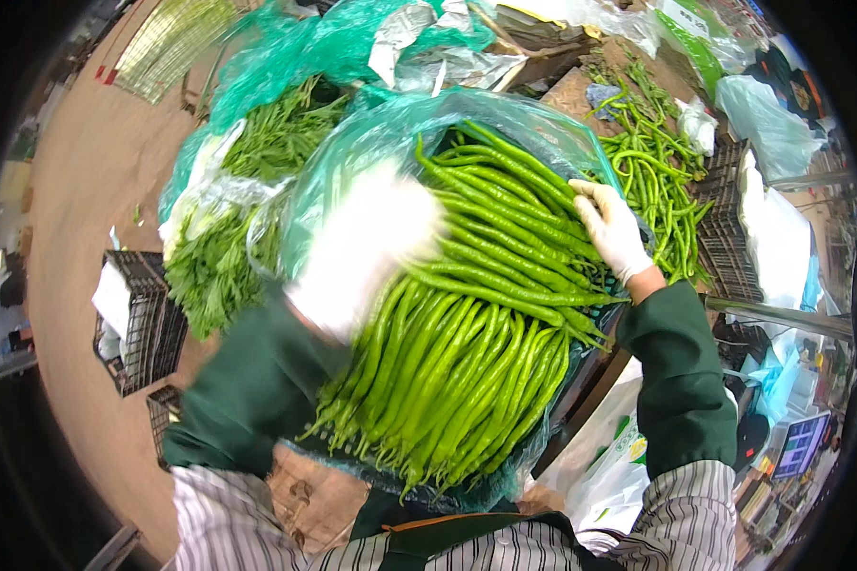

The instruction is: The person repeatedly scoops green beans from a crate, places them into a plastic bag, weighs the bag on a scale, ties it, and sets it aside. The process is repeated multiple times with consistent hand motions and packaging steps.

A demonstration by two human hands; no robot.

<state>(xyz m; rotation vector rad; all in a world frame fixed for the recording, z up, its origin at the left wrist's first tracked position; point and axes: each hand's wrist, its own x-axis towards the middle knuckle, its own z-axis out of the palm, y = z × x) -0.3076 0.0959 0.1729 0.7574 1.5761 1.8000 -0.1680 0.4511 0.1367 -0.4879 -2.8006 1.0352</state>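
Observation:
Long green chili peppers fill a crate lined with a translucent teal plastic bag. The near layer points its stem ends towards me; the farther layer lies crosswise, left to right. My right hand, in a white glove, touches the right ends of the crosswise peppers by the bag's edge, fingers bent; whether it pinches one is unclear. My left hand, also white-gloved, is strongly blurred over the left ends of the peppers. Its fingers cannot be made out.
Loose chili peppers lie in a heap right of the crate. Leafy greens in plastic stand at left. Black plastic crates sit on the floor at left, another crate at right. A metal bar and a lit screen are farther right.

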